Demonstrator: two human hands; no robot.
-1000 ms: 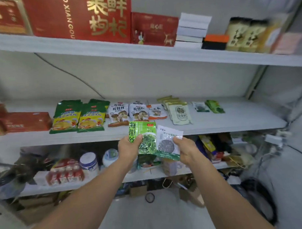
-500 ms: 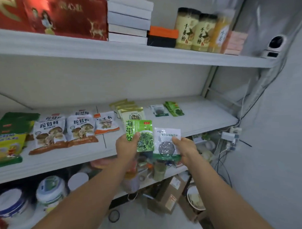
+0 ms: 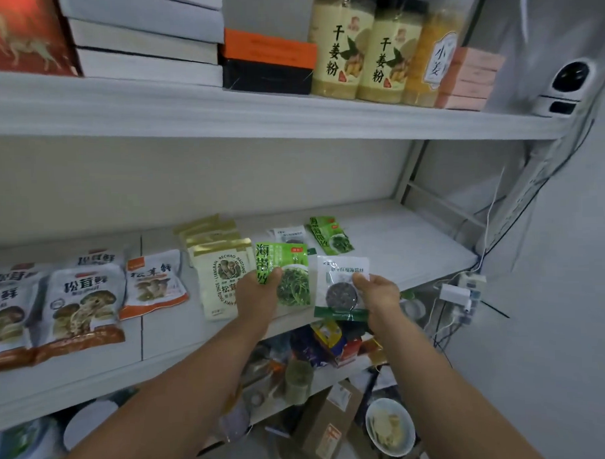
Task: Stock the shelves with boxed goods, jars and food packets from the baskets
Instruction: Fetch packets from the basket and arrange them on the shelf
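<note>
Left hand (image 3: 258,294) grips a green packet (image 3: 289,274), right hand (image 3: 378,292) pinches a white packet (image 3: 342,286), both held over the middle shelf (image 3: 398,257). Loads of packets already laid out there, these two not yet down, more stuff below

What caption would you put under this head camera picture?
Left hand holds a green packet, right hand a white packet, at the middle shelf.

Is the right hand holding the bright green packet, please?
No, the left hand pinches the green packet; the right hand holds the white, round-windowed packet.
</note>
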